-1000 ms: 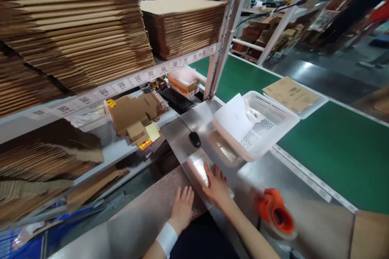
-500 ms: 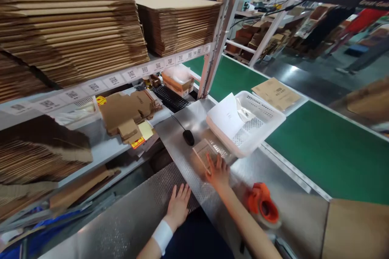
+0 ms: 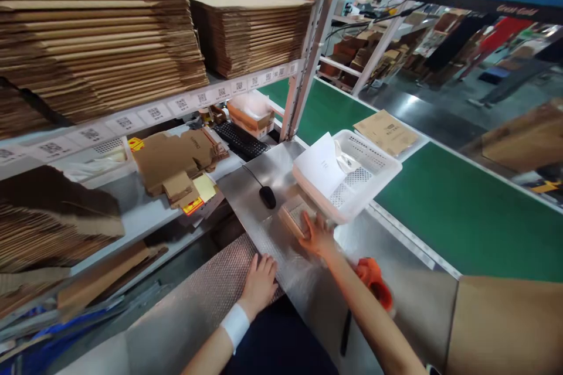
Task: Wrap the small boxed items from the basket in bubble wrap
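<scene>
Your right hand (image 3: 319, 237), fingers spread, is the nearer, resting on the small package (image 3: 294, 212) just on your side of the white basket (image 3: 317, 201) (your hand partly hides the package's long axis); your left hand (image 3: 259, 282), flat on bubble wrap (image 3: 222, 269), lies farther from that basket.

Package (image 3: 292, 214) partly hidden beneath fingers (image 3: 319, 226)

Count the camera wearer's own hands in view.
2. The left hand lies flat on the bubble wrap; the right hand is on a small pale package, beside the white basket. Neither is hidden, though some right fingertips are hard to make out.
</scene>
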`<state>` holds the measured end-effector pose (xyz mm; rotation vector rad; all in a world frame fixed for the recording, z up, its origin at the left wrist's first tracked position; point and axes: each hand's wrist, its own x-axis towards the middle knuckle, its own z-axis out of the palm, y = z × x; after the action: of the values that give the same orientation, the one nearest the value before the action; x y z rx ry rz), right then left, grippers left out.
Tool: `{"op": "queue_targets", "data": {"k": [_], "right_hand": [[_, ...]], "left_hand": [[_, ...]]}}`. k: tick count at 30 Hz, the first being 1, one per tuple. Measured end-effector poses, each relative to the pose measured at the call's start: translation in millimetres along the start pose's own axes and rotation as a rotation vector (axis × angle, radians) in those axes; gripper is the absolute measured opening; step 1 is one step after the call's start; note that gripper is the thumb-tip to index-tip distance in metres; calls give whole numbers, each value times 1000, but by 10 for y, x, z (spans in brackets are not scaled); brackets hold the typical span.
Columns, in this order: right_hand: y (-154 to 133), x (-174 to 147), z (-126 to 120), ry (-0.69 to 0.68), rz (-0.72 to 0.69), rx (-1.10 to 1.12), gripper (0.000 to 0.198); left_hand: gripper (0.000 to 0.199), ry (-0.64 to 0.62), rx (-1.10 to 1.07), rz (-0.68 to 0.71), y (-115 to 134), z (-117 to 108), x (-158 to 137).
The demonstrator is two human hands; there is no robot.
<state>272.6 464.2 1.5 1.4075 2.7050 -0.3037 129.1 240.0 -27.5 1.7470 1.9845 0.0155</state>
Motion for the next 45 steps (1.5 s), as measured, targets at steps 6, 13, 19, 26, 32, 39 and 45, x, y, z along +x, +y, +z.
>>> {"op": "queue_targets", "data": {"k": [6,13,19,26,32,39,45], "right_hand": [[-121,-9,15,57,120,11,83],[-29,61,-40,72,120,13,77],[-259,-94,102,148,104,-30,77],[-637,-403,311,209,78,-96,71],[-939,-686,331,29,-95,-16,69],[-824,-615,333,41,13,-24,87],[-582,-467,321,64,26,2,90]], "left_hand": [[72,-84,-42,181,-52,102,298],[75,-56,-50,183,-134,267,302],[75,-75,-62,185,-162,289,325],[75,-31,-49,158,-193,341,347],[67,42,4,-34,-384,382,212],[66,-4,-68,-69,-304,142,114],[70,6,-67,-11,-406,310,-27]]}}
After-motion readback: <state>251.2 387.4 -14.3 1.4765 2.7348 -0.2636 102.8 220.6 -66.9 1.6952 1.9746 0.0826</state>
